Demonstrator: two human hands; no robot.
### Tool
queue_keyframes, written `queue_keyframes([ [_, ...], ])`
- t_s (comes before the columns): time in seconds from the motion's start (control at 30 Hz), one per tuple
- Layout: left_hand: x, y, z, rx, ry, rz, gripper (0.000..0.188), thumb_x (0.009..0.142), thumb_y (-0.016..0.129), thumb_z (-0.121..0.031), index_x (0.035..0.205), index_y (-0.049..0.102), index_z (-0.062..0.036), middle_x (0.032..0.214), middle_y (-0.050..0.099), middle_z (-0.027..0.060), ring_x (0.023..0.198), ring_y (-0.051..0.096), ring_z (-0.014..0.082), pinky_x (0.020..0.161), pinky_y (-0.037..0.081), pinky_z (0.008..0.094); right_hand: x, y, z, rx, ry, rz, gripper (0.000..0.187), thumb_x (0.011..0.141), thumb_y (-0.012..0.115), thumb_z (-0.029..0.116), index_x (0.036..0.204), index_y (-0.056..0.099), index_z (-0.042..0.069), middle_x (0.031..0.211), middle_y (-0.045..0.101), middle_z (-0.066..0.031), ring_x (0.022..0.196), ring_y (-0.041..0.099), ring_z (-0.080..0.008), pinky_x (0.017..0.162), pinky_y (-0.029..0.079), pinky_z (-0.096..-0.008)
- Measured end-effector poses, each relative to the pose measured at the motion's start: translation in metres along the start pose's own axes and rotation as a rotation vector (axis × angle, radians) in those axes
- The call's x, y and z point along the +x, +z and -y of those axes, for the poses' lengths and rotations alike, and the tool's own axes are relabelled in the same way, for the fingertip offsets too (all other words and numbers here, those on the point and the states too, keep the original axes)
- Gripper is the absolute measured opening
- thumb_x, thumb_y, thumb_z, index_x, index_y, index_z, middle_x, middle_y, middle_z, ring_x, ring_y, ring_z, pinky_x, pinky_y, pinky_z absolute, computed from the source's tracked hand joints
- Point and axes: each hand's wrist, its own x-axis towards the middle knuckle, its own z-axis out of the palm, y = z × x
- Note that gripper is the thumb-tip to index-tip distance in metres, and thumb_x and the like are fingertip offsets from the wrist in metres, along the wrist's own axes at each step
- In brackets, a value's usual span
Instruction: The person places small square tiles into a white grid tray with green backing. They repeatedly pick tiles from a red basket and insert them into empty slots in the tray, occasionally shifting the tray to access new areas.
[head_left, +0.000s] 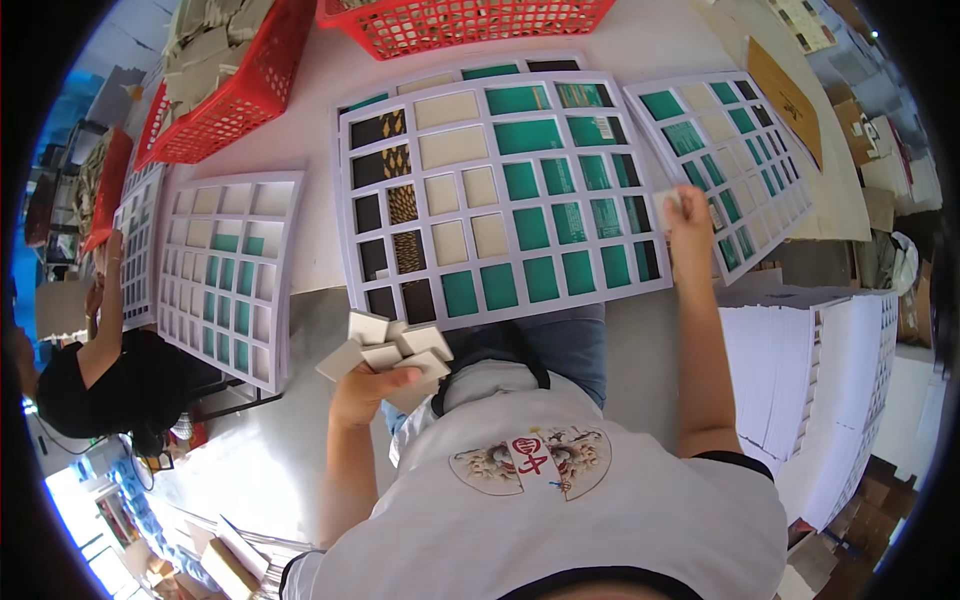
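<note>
My left hand [360, 396], down near my body, grips a loose bunch of square beige board pieces [400, 345], the thumb pressed over them. In front of me lies a white grid panel [540, 304] with rectangular compartments. Some of these hold plain beige pieces; others show green or black, and a few a gold pattern. At the panel's right edge my right hand [690, 217] is closed, a small pale piece [668, 200] pinched in its fingers. Close beside that hand lies another grid panel [648, 96], turned at an angle. Part of one more panel shows behind the middle one.
Red perforated baskets [220, 125] of beige pieces stand at the far side. Another grid panel [292, 215] lies to the left, beyond which a person's arm [108, 310] reaches in. White stacked panels [750, 365] rise at the right. A brown board [785, 105] lies far right.
</note>
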Motion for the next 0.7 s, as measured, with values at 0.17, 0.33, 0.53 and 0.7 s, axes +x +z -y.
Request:
queue_keyframes([
  [0.17, 0.004, -0.005, 0.006, 0.044, 0.139, -0.123, 0.056, 0.073, 0.081, 0.000, 0.123, 0.056, -0.0019, 0.110, 0.067, 0.0072, 0.101, 0.065, 0.0201, 0.091, 0.052, 0.0361, -0.014, 0.010, 0.010, 0.488, 0.282, 0.017, 0.025, 0.085, 0.067, 0.006, 0.108, 0.057, 0.001, 0.095, 0.060, -0.0047, 0.086, 0.057, -0.0125, 0.076, 0.045, -0.0260],
  [0.33, 0.012, -0.008, -0.019, 0.122, 0.238, -0.116, 0.046, 0.076, 0.078, 0.001, 0.118, 0.061, -0.0020, 0.103, 0.070, 0.0071, 0.097, 0.066, 0.0184, 0.086, 0.053, 0.0329, -0.004, 0.022, 0.037, 0.265, 0.025, 0.019, 0.026, 0.085, 0.070, 0.009, 0.107, 0.059, 0.001, 0.085, 0.062, -0.0034, 0.079, 0.058, -0.0100, 0.069, 0.043, -0.0237],
  [0.53, -0.004, -0.007, -0.011, 0.033, 0.055, -0.041, 0.053, 0.074, 0.081, -0.001, 0.122, 0.060, -0.0021, 0.107, 0.069, 0.0058, 0.096, 0.066, 0.0163, 0.085, 0.054, 0.0318, -0.089, 0.129, 0.117, 0.396, 0.137, 0.814, 0.017, 0.087, 0.066, 0.005, 0.103, 0.061, 0.003, 0.087, 0.065, -0.0044, 0.066, 0.058, -0.0081, 0.057, 0.046, -0.0253],
  [0.7, -0.001, 0.013, -0.003, 0.060, 0.031, 0.050, 0.052, 0.076, 0.080, -0.001, 0.123, 0.059, -0.0021, 0.111, 0.064, 0.0047, 0.100, 0.062, 0.0135, 0.085, 0.052, 0.0294, -0.129, 0.189, 0.108, 0.031, -0.124, 0.831, 0.012, 0.087, 0.064, 0.000, 0.098, 0.058, 0.002, 0.079, 0.062, -0.0067, 0.061, 0.056, -0.0097, 0.055, 0.045, -0.0261],
])
